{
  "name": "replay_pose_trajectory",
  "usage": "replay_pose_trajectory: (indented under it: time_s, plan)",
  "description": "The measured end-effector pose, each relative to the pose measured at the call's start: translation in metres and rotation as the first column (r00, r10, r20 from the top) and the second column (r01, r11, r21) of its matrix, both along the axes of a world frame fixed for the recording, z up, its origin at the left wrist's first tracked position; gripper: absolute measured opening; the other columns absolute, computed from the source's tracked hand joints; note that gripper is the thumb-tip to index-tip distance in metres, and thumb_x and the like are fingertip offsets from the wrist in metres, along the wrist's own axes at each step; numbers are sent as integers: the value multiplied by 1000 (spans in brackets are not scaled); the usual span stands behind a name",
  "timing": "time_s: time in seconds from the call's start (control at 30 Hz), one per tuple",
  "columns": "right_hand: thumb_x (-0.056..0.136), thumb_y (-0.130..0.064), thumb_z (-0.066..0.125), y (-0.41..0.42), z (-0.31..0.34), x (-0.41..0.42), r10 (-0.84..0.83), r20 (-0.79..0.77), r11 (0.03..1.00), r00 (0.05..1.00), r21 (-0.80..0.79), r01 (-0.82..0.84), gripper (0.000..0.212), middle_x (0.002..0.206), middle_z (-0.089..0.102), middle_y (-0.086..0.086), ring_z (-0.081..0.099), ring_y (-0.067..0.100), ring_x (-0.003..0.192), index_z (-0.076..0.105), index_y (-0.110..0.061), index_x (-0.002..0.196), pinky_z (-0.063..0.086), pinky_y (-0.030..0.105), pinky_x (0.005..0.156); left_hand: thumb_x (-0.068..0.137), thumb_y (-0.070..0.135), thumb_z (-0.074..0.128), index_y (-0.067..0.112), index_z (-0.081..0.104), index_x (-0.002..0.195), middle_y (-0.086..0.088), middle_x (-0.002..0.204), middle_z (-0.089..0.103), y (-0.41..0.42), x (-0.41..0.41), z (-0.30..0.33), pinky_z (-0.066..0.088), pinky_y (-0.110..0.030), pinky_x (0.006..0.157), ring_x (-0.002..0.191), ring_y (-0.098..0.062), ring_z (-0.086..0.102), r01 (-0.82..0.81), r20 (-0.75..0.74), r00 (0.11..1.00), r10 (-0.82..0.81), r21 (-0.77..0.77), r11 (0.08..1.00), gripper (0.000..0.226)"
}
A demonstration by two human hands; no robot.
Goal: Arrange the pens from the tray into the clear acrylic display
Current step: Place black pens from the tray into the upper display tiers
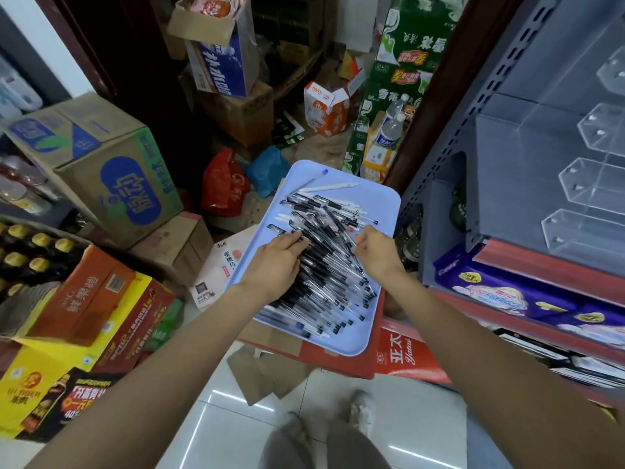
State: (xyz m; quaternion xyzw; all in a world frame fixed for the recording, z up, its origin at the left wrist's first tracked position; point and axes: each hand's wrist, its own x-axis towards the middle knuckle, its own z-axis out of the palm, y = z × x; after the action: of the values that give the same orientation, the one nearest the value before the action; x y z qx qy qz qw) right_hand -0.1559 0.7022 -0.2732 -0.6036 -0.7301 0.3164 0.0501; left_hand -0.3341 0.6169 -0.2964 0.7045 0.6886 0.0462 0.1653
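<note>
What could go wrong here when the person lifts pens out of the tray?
1. The pens lie crossed in a loose heap, so the left hand and right hand may drag extra pens off the tray.
2. The tray rests on cardboard boxes and seems to overhang them; pressing on it might tip it.
3. The acrylic display has narrow pockets, so a full handful may jam.
</note>
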Motion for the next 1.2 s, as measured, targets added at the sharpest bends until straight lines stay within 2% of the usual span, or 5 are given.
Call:
replay_pose_trajectory:
  time_s: [0.4,0.57,0.83,0.97,1.2]
  plan:
    - [94,-1,44,-4,-4,-16,118,162,991,980,39,-126,18,109,62,21,59,34,101,56,1,108,51,40,80,98,16,40,17,37,142,-1,153,29,8,0,5,26,-37,113,141,-21,25,-37,64,997,38,-24,999,43]
    - [92,3,49,-4,13,-8,-92,-120,993,989,-81,82,23,126,57,19,56,31,115,54,17,111,48,43,93,99,13,42,11,45,136,-7,146,39,12,9,23,30,-32,109,133,-25,37,-204,350,917,191,0,979,38]
    - [87,-6,64,-13,74,9,-177,-486,975,856,-206,84,16,85,62,6,59,13,71,62,-2,102,51,20,64,95,20,52,10,63,88,0,89,68,52,52,92,49,-26,81,86,-13,61,-390,919,127,373,-299,871,16]
    - [83,-16,71,1,120,35,-53,-465,998,883,-50,33,11,81,64,0,62,14,76,63,-14,91,50,27,73,94,13,53,-7,61,95,-3,76,67,72,76,137,54,-24,71,71,-13,63,-426,955,195,223,-123,896,22]
    - [94,-13,54,50,218,123,103,-624,963,775,257,79,24,90,61,-8,61,4,77,55,-26,113,49,14,64,96,13,50,6,60,70,3,63,58,111,143,229,40,-13,54,50,2,54,-15,693,694,-196,286,958,28]
